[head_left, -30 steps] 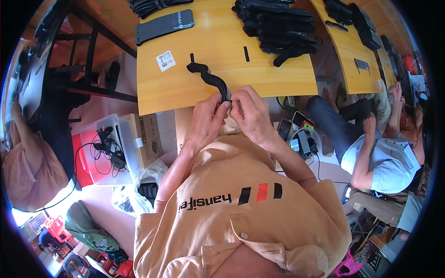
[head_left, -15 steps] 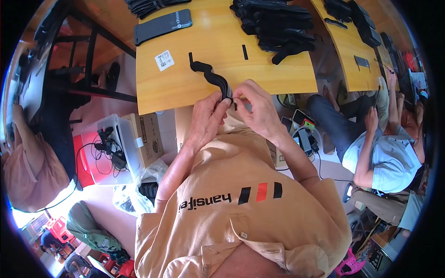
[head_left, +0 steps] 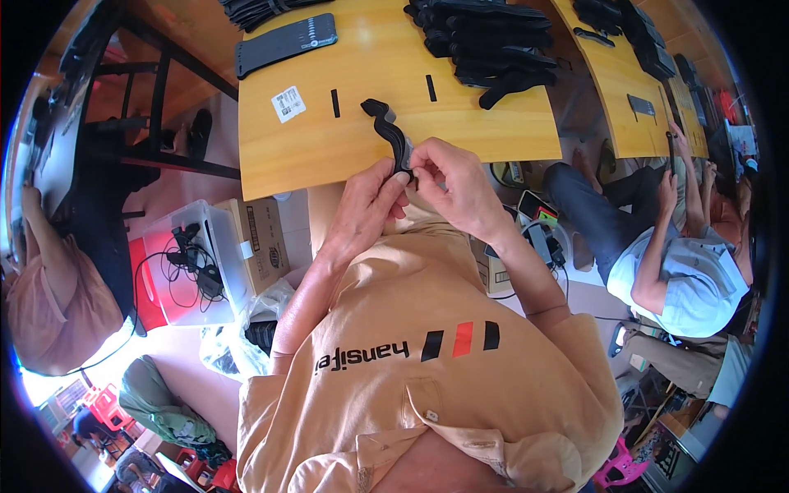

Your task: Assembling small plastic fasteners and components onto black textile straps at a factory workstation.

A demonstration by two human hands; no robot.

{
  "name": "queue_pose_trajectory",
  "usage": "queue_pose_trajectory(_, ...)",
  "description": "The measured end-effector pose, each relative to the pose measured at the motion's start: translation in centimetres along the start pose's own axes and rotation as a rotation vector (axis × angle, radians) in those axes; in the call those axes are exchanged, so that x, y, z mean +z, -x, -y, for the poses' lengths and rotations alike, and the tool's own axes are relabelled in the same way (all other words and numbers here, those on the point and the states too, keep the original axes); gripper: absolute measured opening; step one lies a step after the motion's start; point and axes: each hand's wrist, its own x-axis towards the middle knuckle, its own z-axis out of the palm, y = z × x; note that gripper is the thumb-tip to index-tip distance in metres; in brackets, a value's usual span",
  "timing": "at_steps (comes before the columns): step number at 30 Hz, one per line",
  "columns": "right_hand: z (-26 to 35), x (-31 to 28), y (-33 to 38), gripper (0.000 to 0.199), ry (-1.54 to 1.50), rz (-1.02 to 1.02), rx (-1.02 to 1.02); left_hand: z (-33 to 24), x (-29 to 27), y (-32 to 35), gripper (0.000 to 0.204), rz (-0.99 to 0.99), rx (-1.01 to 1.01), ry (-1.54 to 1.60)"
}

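A wavy black strap-like band point(head_left: 391, 134), seemingly in layers, reaches from my fingers over the near part of the yellow wooden table point(head_left: 288, 160). My left hand point(head_left: 362, 205) has its near end pinched between thumb and fingers. Right beside it, my right hand point(head_left: 456, 185) is closed at the same end, fingertips pressed together; what exactly they grip there is mostly hidden. Beyond the band, two short dark strips or slots point(head_left: 335, 103) show on the tabletop, along with a white printed label point(head_left: 288, 104).
Black bands lie in a heap point(head_left: 493, 49) at the back right, with a flat dark grey panel point(head_left: 288, 45) at back left. Below left stand a clear bin with cables point(head_left: 197, 271) and a cardboard box point(head_left: 256, 246). A co-worker point(head_left: 678, 275) sits at the right-hand table.
The band's far end has swung to the right, away from the left dark strip. My hands stay pinched at its near end, barely moved. The co-worker's hands now hold a dark strip upright.
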Motion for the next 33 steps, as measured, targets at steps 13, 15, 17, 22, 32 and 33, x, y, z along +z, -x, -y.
queue_pose_trajectory(13, 0.5, 0.7, 0.4, 0.018, 0.078, -0.069, -0.125, -0.7, -0.3, -0.1, 0.021, 0.014, -0.056, 0.206)
queue_pose_trajectory(15, 0.5, 0.8, 0.4, 0.019, 0.087, -0.066, -0.138, -0.7, -0.4, -0.1, 0.022, 0.006, -0.064, 0.214)
queue_pose_trajectory(17, 0.4, 0.8, 0.4, 0.019, 0.095, -0.064, -0.151, -0.7, -0.5, -0.1, 0.021, 0.011, -0.064, 0.199)
queue_pose_trajectory(22, 0.3, 1.0, 0.3, 0.02, 0.11, -0.06, -0.163, -0.5, -0.6, -0.2, 0.02, 0.009, -0.062, 0.194)
queue_pose_trajectory(32, 0.4, 1.2, 0.2, 0.019, 0.173, -0.065, -0.193, -0.4, -0.8, -0.3, 0.017, 0.005, -0.061, 0.192)
queue_pose_trajectory(33, 0.4, 1.2, 0.2, 0.02, 0.204, -0.047, -0.193, -0.5, -0.7, -0.3, 0.017, 0.004, -0.062, 0.193)
